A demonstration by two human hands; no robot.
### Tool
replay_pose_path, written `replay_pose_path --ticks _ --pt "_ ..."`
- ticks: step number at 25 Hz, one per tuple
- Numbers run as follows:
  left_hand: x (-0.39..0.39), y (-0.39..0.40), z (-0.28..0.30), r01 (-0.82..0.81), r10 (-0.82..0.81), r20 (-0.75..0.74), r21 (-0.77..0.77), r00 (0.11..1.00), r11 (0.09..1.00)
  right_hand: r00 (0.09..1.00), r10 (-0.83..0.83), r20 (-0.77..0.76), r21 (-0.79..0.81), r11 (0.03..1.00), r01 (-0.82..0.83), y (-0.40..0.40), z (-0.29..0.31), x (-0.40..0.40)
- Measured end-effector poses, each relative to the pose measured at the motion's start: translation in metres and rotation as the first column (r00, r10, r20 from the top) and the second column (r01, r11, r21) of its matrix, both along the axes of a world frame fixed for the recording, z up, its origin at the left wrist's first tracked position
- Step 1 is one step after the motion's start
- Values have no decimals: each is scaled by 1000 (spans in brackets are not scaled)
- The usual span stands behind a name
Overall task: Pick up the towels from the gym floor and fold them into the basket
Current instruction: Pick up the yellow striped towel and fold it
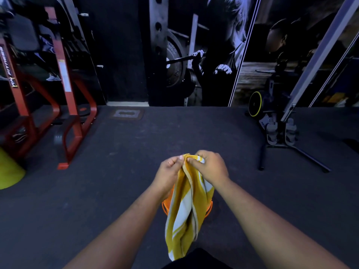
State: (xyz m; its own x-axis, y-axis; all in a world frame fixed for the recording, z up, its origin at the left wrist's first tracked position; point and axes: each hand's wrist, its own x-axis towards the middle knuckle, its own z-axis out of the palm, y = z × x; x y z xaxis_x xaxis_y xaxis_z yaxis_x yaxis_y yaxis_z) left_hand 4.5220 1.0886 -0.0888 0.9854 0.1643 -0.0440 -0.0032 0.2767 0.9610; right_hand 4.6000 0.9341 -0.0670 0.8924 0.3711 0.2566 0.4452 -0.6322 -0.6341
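A yellow towel with white stripes [186,210] hangs lengthwise in front of me, pinched at its top edge by both hands. My left hand [170,171] grips the top left corner and my right hand [210,167] grips the top right, the two held close together. Behind the hanging towel an orange basket [165,206] stands on the dark floor; only slivers of its rim show on either side of the cloth. What lies inside the basket is hidden.
A red steel machine frame [66,105] stands at the left, with a yellow-green object [9,171] at the left edge. A grey rowing machine with foot straps [279,131] sits at the right. A wall mural [194,55] closes the back. Dark rubber floor [126,162] spreads between them.
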Motion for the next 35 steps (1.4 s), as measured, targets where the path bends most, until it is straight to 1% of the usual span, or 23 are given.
replay_pose_path --ticks 4,7,8,9,10,11,12,13,15,18,19,21,23,24,25,26,27,28,29,31,33,34,35 --pt "3 8 1 27 -36 81 115 996 993 1000 6 -18 31 1000 -6 3 1 1" --pt "9 21 -1 -57 38 64 332 997 942 995 99 -30 -10 995 -100 -8 0 13" --pt "9 24 0 -73 42 73 491 996 868 988 150 -27 -83 985 -152 -15 1 17" --pt "9 28 1 -96 48 88 682 995 726 979 205 -15 -213 956 -204 -22 3 20" --pt "10 31 1 -144 70 126 843 990 519 970 242 7 -375 900 -222 -30 3 24" --pt "13 37 -2 -190 96 167 922 981 336 966 257 33 -532 823 -201 -39 2 27" --pt "18 47 -5 -239 134 210 936 969 259 968 244 51 -660 736 -150 -51 -1 32" --pt "22 60 -8 -279 197 231 924 953 263 977 203 63 -745 662 -89 -64 -3 36" --pt "27 87 -12 -300 344 181 895 921 332 993 61 96 -787 616 38 -88 -4 39" --pt "36 98 -11 -295 464 85 867 882 402 968 -48 247 -674 709 207 -101 3 42" --pt "40 93 -5 -370 512 63 767 857 525 960 -65 274 -565 797 215 -99 9 43" --pt "47 80 8 -489 535 -57 336 843 805 981 -96 167 -237 962 134 -96 21 43" --pt "50 73 22 -469 460 -149 -31 876 883 998 -54 27 23 998 54 -98 33 44" --pt "51 70 29 -446 431 -159 -73 888 892 999 -39 -11 148 988 41 -101 38 45" --pt "51 70 36 -433 428 -139 -9 893 901 999 -44 -20 248 968 48 -105 41 48" --pt "53 71 41 -411 428 -70 172 901 895 997 -72 -17 302 951 73 -108 44 49" --pt "55 72 43 -358 389 34 473 920 805 995 -96 -13 311 945 95 -108 47 51" --pt "55 73 45 -296 320 107 716 941 632 993 -115 -6 296 949 112 -107 48 52" --pt "57 75 45 -282 288 156 834 945 474 992 -128 7 293 949 120 -105 48 53" --pt "55 75 49 -409 400 260 843 879 350 987 -155 52 269 954 136 -101 47 54" --pt "54 76 54 -408 500 232 870 834 276 979 -190 72 54 981 187 -95 50 49" --pt "57 77 52 -355 529 158 888 834 293 973 -215 81 -29 976 218 -94 49 48" --pt "61 79 47 -335 535 63 840 842 428 967 -234 96 -34 971 238 -94 47 47"
